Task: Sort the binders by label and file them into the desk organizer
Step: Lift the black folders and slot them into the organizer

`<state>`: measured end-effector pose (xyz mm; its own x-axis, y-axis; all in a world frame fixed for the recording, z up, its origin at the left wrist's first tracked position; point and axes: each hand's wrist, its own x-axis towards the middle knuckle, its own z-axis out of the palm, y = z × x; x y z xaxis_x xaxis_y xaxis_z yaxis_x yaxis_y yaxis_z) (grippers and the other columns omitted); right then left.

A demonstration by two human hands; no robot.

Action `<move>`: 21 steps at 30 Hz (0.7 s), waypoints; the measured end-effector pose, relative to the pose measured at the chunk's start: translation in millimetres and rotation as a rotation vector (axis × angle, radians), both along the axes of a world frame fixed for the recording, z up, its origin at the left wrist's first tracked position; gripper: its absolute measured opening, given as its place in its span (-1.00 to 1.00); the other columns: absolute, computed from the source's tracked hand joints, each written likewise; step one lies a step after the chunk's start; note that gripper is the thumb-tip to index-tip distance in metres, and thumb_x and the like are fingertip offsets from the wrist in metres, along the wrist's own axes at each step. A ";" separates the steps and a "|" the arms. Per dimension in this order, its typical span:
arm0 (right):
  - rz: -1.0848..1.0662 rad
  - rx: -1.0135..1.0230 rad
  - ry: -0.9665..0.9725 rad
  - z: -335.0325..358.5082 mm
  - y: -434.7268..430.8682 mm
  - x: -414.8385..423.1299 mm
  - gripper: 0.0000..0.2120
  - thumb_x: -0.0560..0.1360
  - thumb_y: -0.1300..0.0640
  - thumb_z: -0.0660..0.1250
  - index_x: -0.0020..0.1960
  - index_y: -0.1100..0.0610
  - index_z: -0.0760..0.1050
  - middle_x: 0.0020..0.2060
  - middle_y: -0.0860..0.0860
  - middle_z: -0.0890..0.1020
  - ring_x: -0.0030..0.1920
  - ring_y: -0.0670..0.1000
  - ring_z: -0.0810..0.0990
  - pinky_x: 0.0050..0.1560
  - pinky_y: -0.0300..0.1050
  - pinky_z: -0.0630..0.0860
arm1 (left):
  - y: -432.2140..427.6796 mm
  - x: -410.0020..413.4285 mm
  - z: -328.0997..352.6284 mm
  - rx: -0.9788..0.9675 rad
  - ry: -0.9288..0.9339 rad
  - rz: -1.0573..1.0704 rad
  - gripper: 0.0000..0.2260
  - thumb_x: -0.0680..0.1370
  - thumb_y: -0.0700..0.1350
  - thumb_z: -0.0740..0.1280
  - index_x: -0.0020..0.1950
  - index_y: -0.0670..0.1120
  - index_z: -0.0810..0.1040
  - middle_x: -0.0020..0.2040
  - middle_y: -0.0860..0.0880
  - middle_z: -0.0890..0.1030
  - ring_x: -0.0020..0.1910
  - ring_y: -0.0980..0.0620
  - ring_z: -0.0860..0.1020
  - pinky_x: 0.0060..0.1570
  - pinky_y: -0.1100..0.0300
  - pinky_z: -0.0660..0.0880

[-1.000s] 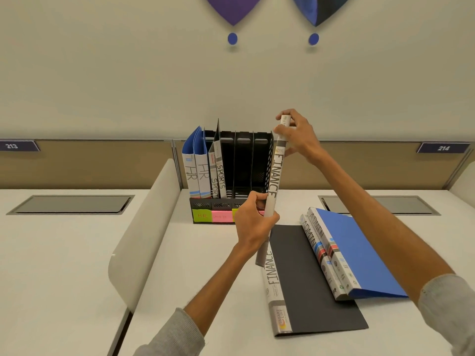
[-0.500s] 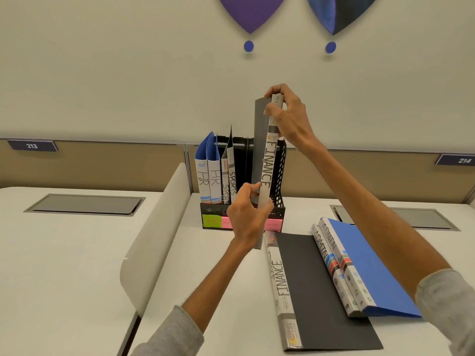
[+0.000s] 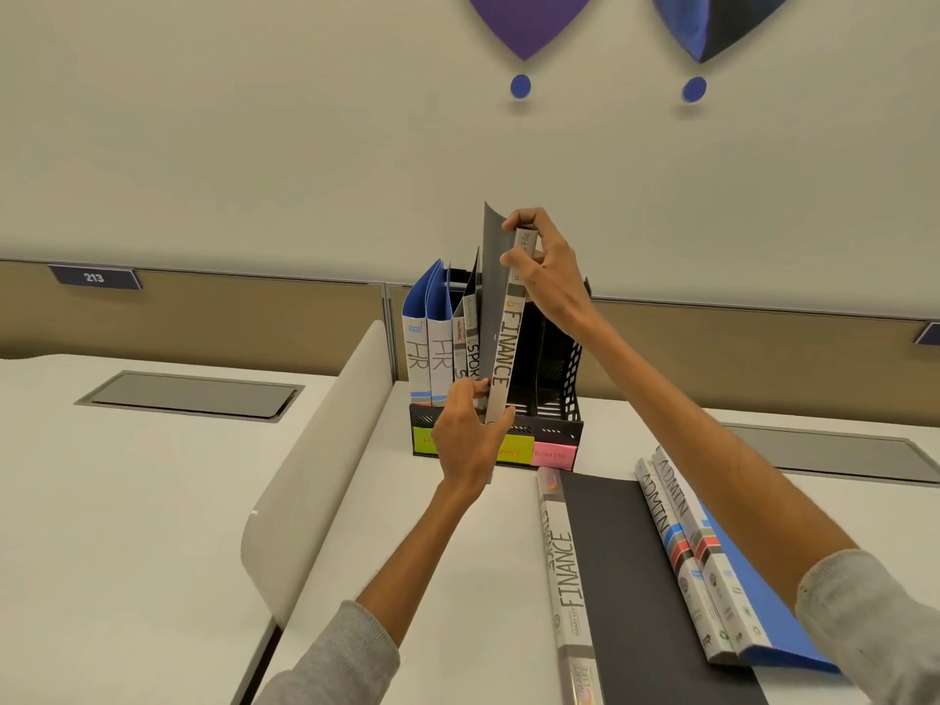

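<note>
A grey binder labelled FINANCE stands nearly upright just in front of the black desk organizer. My right hand grips its top end and my left hand grips its lower end. The organizer's left slots hold two blue HR binders and a SPORTS binder; its right slots look bare. Coloured labels run along the organizer's front, a pink one reading ADMIN. On the desk lie a second FINANCE binder with a black cover and two blue ADMIN binders.
A curved white divider panel stands left of the organizer. Grey recessed cable lids sit in the desks on both sides. A tan partition and a cream wall close off the back.
Both hands have carried the FINANCE binder leftward, from the organizer's right end to in front of its middle slots, beside the SPORTS binder. The camera has come closer and tilted up.
</note>
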<state>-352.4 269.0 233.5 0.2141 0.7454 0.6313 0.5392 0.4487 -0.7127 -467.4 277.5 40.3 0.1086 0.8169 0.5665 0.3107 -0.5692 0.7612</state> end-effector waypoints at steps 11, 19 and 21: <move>0.083 0.010 0.121 -13.8 22.6 1.3 -0.74 0.53 0.28 0.26 0.20 0.18 0.37 0.19 0.13 0.47 -0.46 -0.21 0.48 -0.34 -0.31 0.51 | 17.3 -14.3 -45.2 -0.293 0.188 -0.067 -0.44 0.42 0.00 0.51 0.35 0.04 0.37 0.26 0.04 0.58 0.13 0.01 0.60 0.04 0.11 0.58; 0.053 -0.074 0.117 -8.8 27.5 8.1 -0.75 0.59 0.16 0.27 0.25 0.10 0.36 0.06 -0.13 0.45 -0.28 -0.26 0.60 -0.28 -0.28 0.55 | 28.0 -13.1 -52.3 -0.356 0.175 -0.294 -0.35 0.48 0.08 0.43 0.51 -0.02 0.27 0.33 0.03 0.54 0.26 0.03 0.53 0.22 0.04 0.53; 0.020 -0.074 0.099 -11.0 25.8 8.3 -0.74 0.61 0.10 0.25 0.28 0.09 0.34 0.06 -0.14 0.44 -0.25 -0.29 0.61 -0.28 -0.30 0.55 | 32.0 -13.1 -55.0 -0.348 0.191 -0.288 -0.36 0.52 0.05 0.39 0.54 -0.03 0.24 0.36 0.01 0.52 0.29 0.02 0.52 0.23 0.03 0.53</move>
